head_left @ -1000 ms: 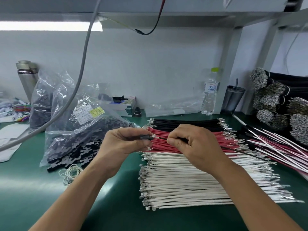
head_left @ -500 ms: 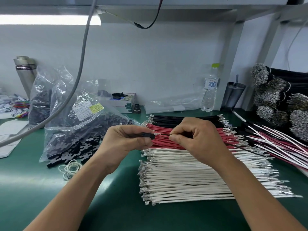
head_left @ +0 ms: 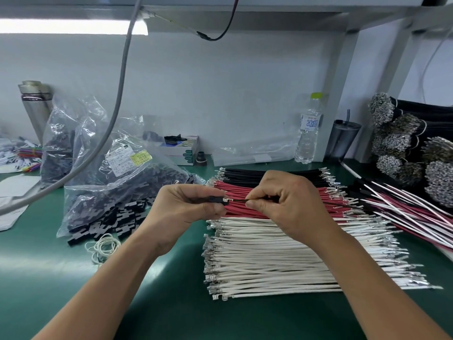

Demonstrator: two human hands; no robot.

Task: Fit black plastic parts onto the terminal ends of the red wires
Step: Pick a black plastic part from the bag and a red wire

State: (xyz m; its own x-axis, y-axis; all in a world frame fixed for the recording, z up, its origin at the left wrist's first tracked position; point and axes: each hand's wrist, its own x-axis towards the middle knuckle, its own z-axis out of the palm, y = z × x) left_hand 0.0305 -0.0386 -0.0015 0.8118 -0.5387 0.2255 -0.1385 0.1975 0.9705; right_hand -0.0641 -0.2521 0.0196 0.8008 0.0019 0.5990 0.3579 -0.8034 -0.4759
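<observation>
My left hand (head_left: pixel 186 209) pinches a small black plastic part (head_left: pixel 215 200) between thumb and fingers. My right hand (head_left: pixel 289 204) pinches a thin dark-looking wire (head_left: pixel 239 200) close to its end. The wire's metal terminal (head_left: pixel 226 199) sits at the mouth of the part. Both hands hover over the row of red wires (head_left: pixel 242 212) lying on the green mat (head_left: pixel 171 303). Whether the terminal is inside the part I cannot tell.
Black wires (head_left: pixel 245 173) lie behind the red ones and white wires (head_left: pixel 269 261) in front. A clear bag of black parts (head_left: pixel 117 192) spills loose parts (head_left: pixel 110 224) at left, beside rubber bands (head_left: pixel 103 246). At right lie finished wires (head_left: pixel 416 217), wire bundles (head_left: pixel 404 148), a bottle (head_left: pixel 307 133) and a cup (head_left: pixel 343 138).
Both hands keep almost the same pose over the red wires, with the terminal staying at the black part's mouth. The view has shifted slightly.
</observation>
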